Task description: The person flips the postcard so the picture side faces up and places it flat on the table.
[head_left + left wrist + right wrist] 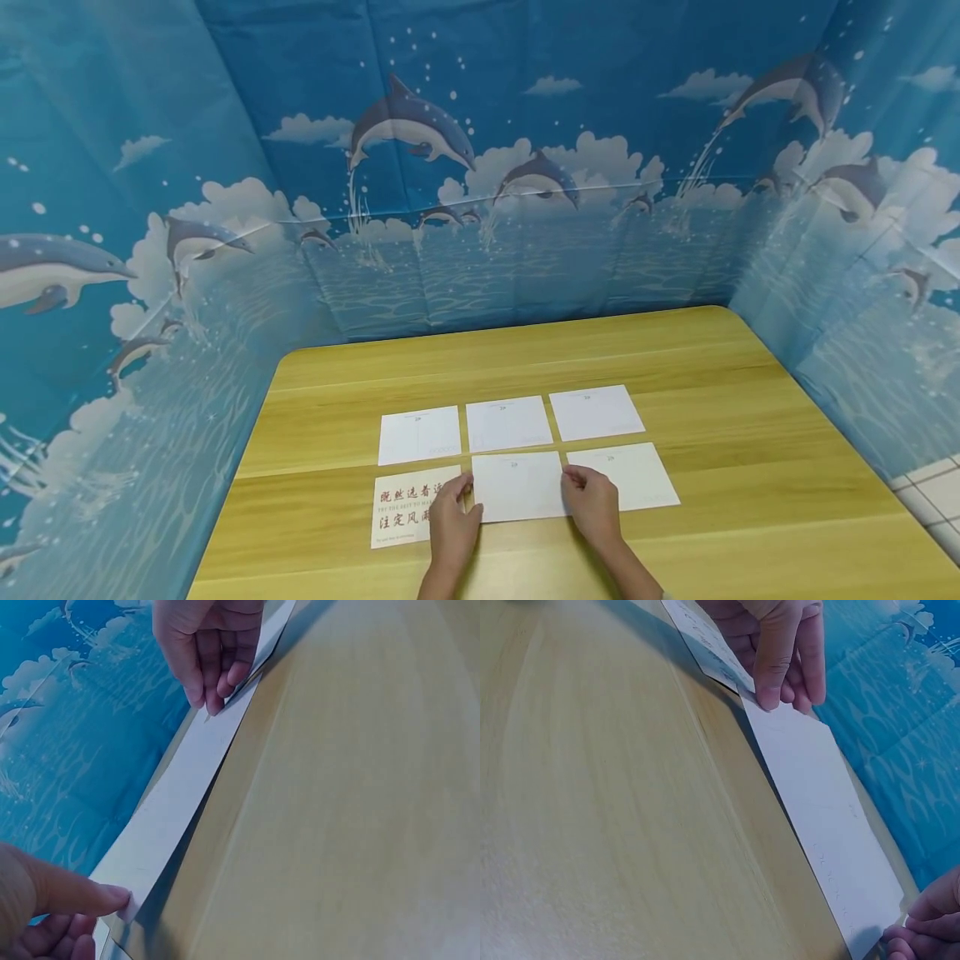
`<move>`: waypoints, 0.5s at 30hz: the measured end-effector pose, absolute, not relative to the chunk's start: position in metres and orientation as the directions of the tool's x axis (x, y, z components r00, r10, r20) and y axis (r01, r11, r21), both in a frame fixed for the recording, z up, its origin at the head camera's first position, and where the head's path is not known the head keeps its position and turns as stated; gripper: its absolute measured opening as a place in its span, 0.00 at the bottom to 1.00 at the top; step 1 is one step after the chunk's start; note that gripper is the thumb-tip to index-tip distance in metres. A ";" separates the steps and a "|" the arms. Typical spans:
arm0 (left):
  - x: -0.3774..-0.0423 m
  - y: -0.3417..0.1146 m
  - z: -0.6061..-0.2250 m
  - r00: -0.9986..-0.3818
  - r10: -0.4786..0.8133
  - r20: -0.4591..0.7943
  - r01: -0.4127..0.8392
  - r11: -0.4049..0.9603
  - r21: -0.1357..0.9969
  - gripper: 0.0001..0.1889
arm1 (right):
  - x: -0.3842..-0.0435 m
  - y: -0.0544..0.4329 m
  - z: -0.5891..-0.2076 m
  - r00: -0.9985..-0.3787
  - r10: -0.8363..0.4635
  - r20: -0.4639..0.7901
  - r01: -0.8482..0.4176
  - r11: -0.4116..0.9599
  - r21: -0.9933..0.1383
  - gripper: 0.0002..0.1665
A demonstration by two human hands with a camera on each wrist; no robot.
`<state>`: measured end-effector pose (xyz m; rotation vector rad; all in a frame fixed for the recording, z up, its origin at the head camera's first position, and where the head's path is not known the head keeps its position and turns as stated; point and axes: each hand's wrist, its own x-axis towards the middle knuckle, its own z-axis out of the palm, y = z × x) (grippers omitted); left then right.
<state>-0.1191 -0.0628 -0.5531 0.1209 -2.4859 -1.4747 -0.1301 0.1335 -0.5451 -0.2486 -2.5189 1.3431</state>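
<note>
A white postcard (519, 492) with small grey print lies in the middle of the front row, held at both short sides. My left hand (453, 525) pinches its left edge, thumb (112, 898) on the top face. At the opposite edge my right hand (594, 504) pinches it between thumb and fingers. A dark strip of shadow runs along the card's near edge in the left wrist view. Left of it, partly covered by my left hand, is a cream postcard (397, 525) with red Chinese lettering. Another blank-faced postcard (637, 479) sits beside my right hand.
Behind the front row, three more white postcards lie side by side: left (418, 437), middle (510, 425) and right (597, 414). All rest on a yellow wood-grain table (750, 483) with rounded corners. A blue dolphin-print curtain (525, 267) surrounds its back and sides.
</note>
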 end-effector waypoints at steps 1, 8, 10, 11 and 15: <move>-0.119 -0.063 -0.553 -0.964 -0.210 0.166 0.051 0.465 0.884 0.25 | -0.130 0.134 -0.545 -0.947 0.277 0.160 0.021 0.553 -0.833 0.06; -0.121 -0.062 -0.554 -0.952 -0.267 0.151 0.048 0.357 0.933 0.28 | -0.129 0.133 -0.547 -0.951 0.293 0.101 0.046 0.455 -0.889 0.10; -0.121 -0.063 -0.554 -0.952 -0.273 0.141 0.043 0.336 0.941 0.28 | -0.129 0.133 -0.547 -0.952 0.294 0.085 0.046 0.412 -0.910 0.13; -0.122 -0.063 -0.554 -0.952 -0.272 0.138 0.043 0.329 0.943 0.28 | -0.130 0.133 -0.547 -0.952 0.294 0.082 0.044 0.400 -0.916 0.15; -0.122 -0.065 -0.554 -0.960 -0.247 0.135 0.052 0.316 0.947 0.27 | -0.131 0.133 -0.548 -0.951 0.302 0.070 0.046 0.363 -0.931 0.19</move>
